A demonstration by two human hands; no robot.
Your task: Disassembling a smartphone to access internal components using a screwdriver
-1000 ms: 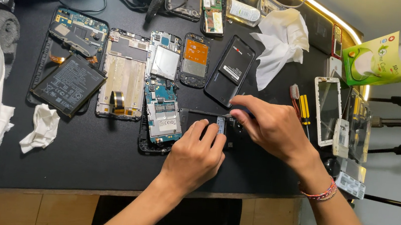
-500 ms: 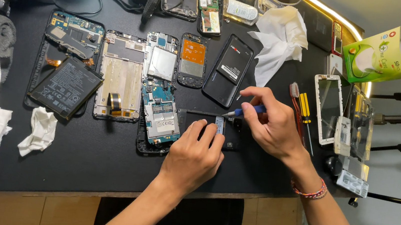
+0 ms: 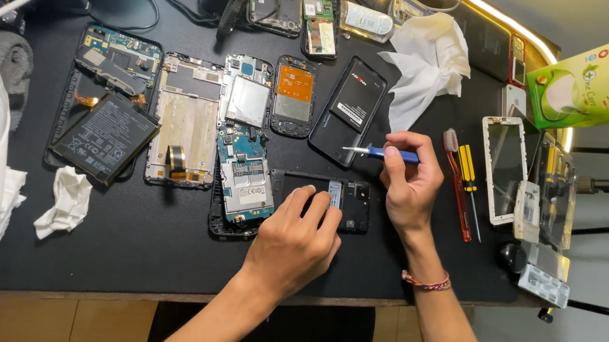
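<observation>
Hands on a black phone, mid-frame.
I see my left hand (image 3: 295, 239) pressing the phone (image 3: 320, 199) flat; my right hand (image 3: 410, 181) grips a blue screwdriver (image 3: 383, 153), tip raised.

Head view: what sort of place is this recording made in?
Most likely a phone repair bench. A black work mat is covered with opened phones and a bare blue-green circuit board; the right hand holds a small blue-handled screwdriver, and the left hand presses on a black phone frame.
</observation>
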